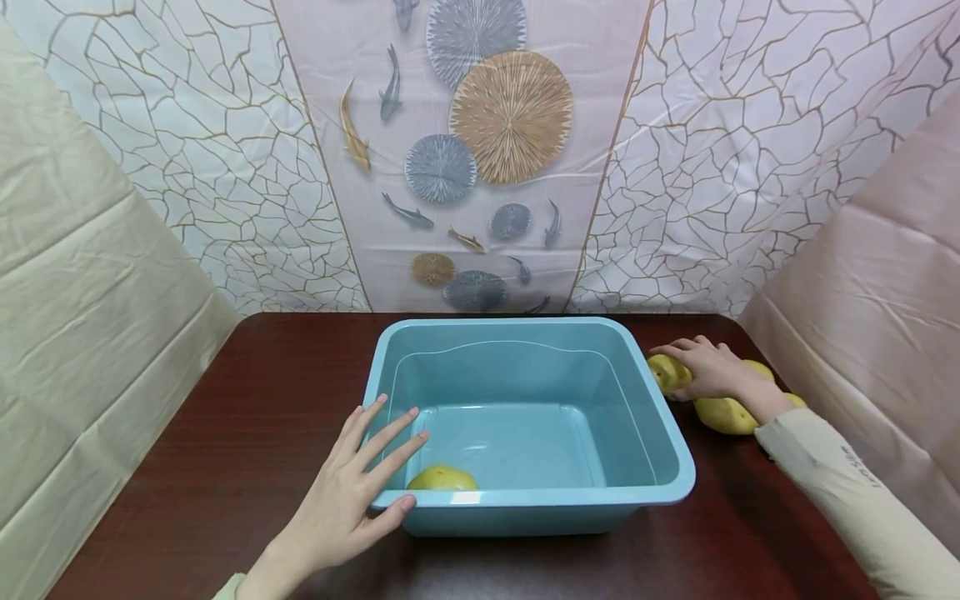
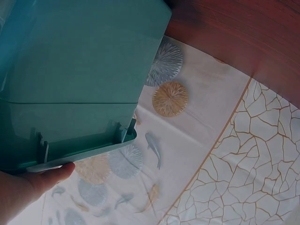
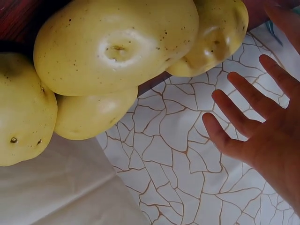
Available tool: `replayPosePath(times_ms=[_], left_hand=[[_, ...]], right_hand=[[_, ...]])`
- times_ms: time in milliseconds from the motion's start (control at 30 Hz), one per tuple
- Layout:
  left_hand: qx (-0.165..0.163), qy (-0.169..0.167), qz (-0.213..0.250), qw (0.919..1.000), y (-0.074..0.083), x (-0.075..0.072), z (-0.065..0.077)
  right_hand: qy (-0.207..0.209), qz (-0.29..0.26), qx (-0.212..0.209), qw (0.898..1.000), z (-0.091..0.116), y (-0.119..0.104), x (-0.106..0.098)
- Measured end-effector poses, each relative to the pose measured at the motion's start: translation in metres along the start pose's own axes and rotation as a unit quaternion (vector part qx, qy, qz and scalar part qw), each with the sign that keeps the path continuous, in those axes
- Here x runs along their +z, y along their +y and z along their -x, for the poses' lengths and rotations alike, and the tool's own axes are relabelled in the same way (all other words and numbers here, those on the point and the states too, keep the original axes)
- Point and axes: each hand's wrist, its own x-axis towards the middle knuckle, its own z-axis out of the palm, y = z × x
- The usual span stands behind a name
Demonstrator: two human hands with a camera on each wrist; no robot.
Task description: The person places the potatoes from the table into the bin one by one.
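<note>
A light blue plastic basin (image 1: 525, 497) stands on the dark table, with one yellow potato (image 1: 442, 478) inside at its near left corner. My left hand (image 1: 345, 492) lies over that corner, fingers straight and spread across the rim; the left wrist view shows a thumb (image 2: 54, 175) along the rim's edge. Beyond the basin's right wall, my right hand (image 1: 716, 368) reaches over a potato (image 1: 670, 372), its fingertips at the top. In the right wrist view its fingers are extended and spread beside several potatoes (image 3: 117, 47).
More potatoes (image 1: 726, 417) lie close together under and beside the right wrist. Patterned cloth (image 1: 465, 208) hangs behind the table (image 1: 247, 433), and plain beige cloth (image 1: 870, 275) borders the right side near the potatoes.
</note>
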Motion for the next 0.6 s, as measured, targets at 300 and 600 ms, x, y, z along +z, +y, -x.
replayPosePath(times_ms=[300, 600], left_hand=[[-0.003, 0.000, 0.000, 1.0000, 0.000, 0.000, 0.000], [0.000, 0.004, 0.003, 1.0000, 0.000, 0.000, 0.000]], right_hand=[[-0.013, -0.011, 0.000, 1.000, -0.002, 0.001, 0.006], [-0.019, -0.008, -0.003, 1.000, -0.004, 0.002, 0.011]])
